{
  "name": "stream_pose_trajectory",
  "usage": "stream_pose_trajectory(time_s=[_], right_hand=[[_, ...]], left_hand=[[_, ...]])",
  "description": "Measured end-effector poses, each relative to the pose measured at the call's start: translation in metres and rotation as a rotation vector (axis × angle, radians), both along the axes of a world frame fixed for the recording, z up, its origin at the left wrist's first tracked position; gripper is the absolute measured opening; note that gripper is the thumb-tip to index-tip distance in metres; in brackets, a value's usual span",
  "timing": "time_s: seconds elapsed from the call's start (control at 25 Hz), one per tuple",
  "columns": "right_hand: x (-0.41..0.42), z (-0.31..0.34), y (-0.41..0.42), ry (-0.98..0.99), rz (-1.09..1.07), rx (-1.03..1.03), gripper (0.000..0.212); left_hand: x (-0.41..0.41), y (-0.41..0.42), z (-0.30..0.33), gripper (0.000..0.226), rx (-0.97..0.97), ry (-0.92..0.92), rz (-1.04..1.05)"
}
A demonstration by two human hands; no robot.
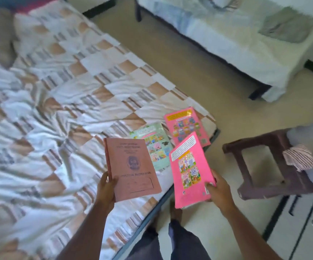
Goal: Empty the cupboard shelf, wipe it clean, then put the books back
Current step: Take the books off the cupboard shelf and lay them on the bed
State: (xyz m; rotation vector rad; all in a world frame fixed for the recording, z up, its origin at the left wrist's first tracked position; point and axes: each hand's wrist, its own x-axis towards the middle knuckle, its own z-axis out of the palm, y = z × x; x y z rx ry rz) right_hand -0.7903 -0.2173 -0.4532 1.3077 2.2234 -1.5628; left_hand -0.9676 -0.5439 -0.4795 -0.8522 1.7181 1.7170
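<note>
You are standing at the corner of the bed, both hands busy with books. Your left hand is gripping a reddish-brown practical record book by its lower left edge, thumb curled over the cover, holding it above the bed. Your right hand is pinching a bright pink children's book at its lower right edge, thumb on the cover, fingers underneath; it looks like more than one thin book stacked, cannot tell how many. That pink book is hanging over the bed's edge, partly above the floor.

Two more books are lying flat on the bed near its corner: a pale green picture book, partly hidden behind the record book, and a second pink picture book just beyond it, nearest the bed's corner. The pink one in your hand is overlapping the view of both.

The bed is wearing a rumpled checked sheet in white, tan and stripes. Away from the bed's corner, across the beige floor, a second bed with a pale cover is standing, a grey folded cloth on top. To the right of the bed's corner a dark brown plastic stool is sitting, with a striped cloth draped at its far side. Cupboard shelf is out of view.
</note>
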Motion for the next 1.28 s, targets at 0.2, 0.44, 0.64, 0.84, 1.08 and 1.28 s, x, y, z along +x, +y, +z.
stream_pose_trajectory(time_s=[0.2, 0.44, 0.64, 0.84, 1.08, 1.28], right_hand=[[-0.078, -0.071, -0.001, 0.075, -0.084, -0.221, 0.045], [-0.127, -0.142, 0.001, 0.091, -0.166, -0.459, 0.048], [-0.150, -0.201, 0.000, -0.203, -0.056, 0.024, 0.042], [-0.160, -0.223, -0.007, -0.490, 0.138, 0.337, 0.058], [-0.176, -0.176, -0.027, -0.310, 0.599, 0.747, 0.075], [-0.187, -0.070, -0.007, -0.143, 0.499, 0.869, 0.077]], left_hand=[[-0.014, -0.012, -0.074, 0.032, -0.063, -0.043, 0.090], [-0.028, -0.028, -0.140, 0.029, -0.064, -0.030, 0.157], [-0.034, -0.050, -0.188, 0.039, -0.465, -0.080, -0.282], [-0.041, -0.040, -0.202, 0.081, -0.618, 0.023, -0.614], [-0.066, 0.056, -0.133, 0.095, -0.696, 0.447, -1.121], [-0.084, 0.148, -0.031, 0.084, -0.755, 0.959, -1.339]])
